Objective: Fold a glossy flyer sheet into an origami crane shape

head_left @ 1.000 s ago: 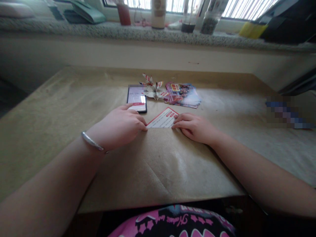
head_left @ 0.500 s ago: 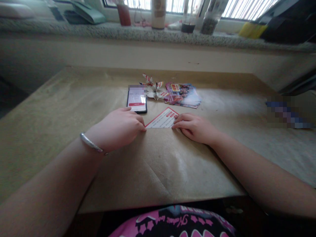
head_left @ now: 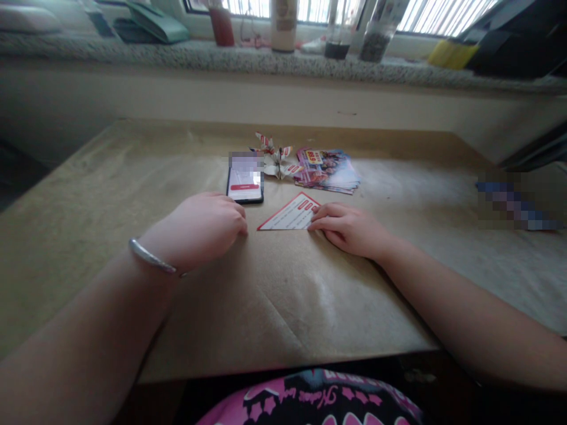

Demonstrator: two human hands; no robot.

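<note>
A sheet of printed paper folded into a triangle (head_left: 287,217), white with red edges, lies flat on the table with its long folded edge towards me. At its right corner, my right hand (head_left: 348,229) is closed, thumb and fingertips on the paper and covering that corner. My left hand (head_left: 201,227), with a silver bangle at the wrist, is a little left of the paper's left corner and apart from it. Its fingers are curled together with nothing visible in them. Just beyond the left knuckles lies a phone (head_left: 245,193) with its screen lit.
Behind the folded paper are folded paper shapes (head_left: 278,167) with pointed petals, touching or close to the phone. A fanned stack of colourful leaflets (head_left: 330,171) is to their right. A blurred item (head_left: 518,203) lies far right. Bottles (head_left: 283,26) stand on the stone windowsill (head_left: 248,62).
My left hand has let go of the paper's left corner and moved slightly left. My right hand and the folded paper stay in place.
</note>
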